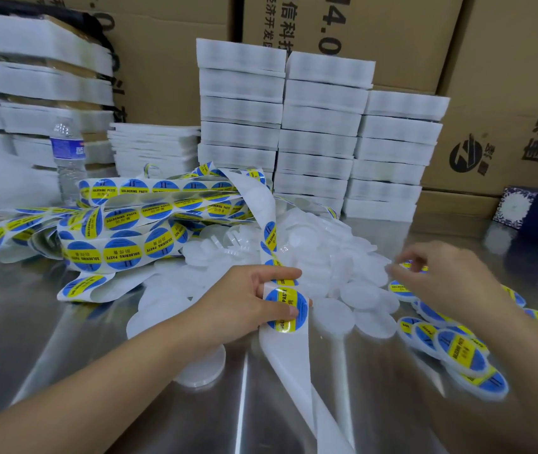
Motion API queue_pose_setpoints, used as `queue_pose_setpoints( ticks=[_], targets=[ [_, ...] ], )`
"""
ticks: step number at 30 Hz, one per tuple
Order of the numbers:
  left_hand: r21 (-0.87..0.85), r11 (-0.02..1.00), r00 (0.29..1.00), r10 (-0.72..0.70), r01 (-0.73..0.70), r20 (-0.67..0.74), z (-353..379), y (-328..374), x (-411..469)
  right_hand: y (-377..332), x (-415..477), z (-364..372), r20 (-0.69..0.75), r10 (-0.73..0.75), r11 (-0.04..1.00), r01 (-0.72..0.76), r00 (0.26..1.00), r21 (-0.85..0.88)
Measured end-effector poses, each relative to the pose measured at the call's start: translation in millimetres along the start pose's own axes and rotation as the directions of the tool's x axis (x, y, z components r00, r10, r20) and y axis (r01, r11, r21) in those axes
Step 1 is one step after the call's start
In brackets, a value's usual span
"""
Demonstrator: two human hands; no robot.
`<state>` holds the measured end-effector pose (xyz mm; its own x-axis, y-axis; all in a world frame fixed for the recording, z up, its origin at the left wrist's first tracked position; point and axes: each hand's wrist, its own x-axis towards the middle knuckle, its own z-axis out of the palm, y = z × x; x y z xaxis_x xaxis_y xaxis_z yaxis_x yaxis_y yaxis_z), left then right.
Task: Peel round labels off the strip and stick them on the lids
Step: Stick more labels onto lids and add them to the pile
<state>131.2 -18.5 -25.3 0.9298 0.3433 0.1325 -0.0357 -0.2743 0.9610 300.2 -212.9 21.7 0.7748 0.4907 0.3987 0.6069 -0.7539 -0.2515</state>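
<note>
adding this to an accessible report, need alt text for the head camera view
A person's left hand holds a label strip with a blue and yellow round label at the thumb, while the right hand pinches a labelled lid over a steel table. Plain white lids heap between the hands, finished lids lie at the right, foam stacks behind.

Shiny steel tabletop (64, 322), stacked white foam trays (323, 132), printed cardboard cartons (507, 93) behind.

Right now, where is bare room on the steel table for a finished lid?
Bare steel table left of the left hand, below the blue-yellow label strip; between the peeled white backing and labelled lids. Crowded: the plain white lid pile.
</note>
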Motion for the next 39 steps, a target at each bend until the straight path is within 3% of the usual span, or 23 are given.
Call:
queue_pose_setpoints(
  ticks=[2, 4, 12, 16, 24, 32, 39],
  targets=[
    [0.052, 0.999, 1.0, 0.001, 0.0, -0.024, -0.4, -1.5, -0.5, -20.0, -11.5, 7.6, -0.087, -0.133, 0.972, 0.147, 0.987, 0.186],
    [0.121, 0.993, 0.999, 0.023, -0.018, -0.038, 0.3, -3.2, -0.7, -38.3, -25.5, 18.1, -0.141, -0.235, 0.927, 0.266, 0.962, 0.264],
    [0.222, 0.961, 0.986, 0.156, -0.166, 0.061, 3.1, -2.3, -6.3, -67.0, -52.8, 50.0, -0.236, -0.487, 0.77, 0.541, 0.841, 0.339],
    [0.331, 0.927, 0.984, 0.172, -0.178, 0.048, 3.4, -3.7, -6.9, -66.9, -53.7, 51.6, -0.239, -0.495, 0.766, 0.549, 0.835, 0.333],
    [0.338, 0.921, 0.98, 0.194, -0.195, 0.036, 3.4, -8.2, -4.7, -70.3, -57.6, 49.0, -0.253, -0.496, 0.77, 0.555, 0.831, 0.315],
    [0.012, 0.991, 0.989, 0.135, -0.135, -0.052, 7.3, 0.2, -4.6, -69.9, -57.2, 45.4, -0.183, -0.5, 0.761, 0.53, 0.847, 0.373],
    [0.013, 0.998, 0.985, 0.058, -0.057, -0.16, 1.5, -3.7, 0.0, -73.4, -63.0, 44.0, -0.068, -0.581, 0.701, 0.542, 0.811, 0.464]
  ],
)
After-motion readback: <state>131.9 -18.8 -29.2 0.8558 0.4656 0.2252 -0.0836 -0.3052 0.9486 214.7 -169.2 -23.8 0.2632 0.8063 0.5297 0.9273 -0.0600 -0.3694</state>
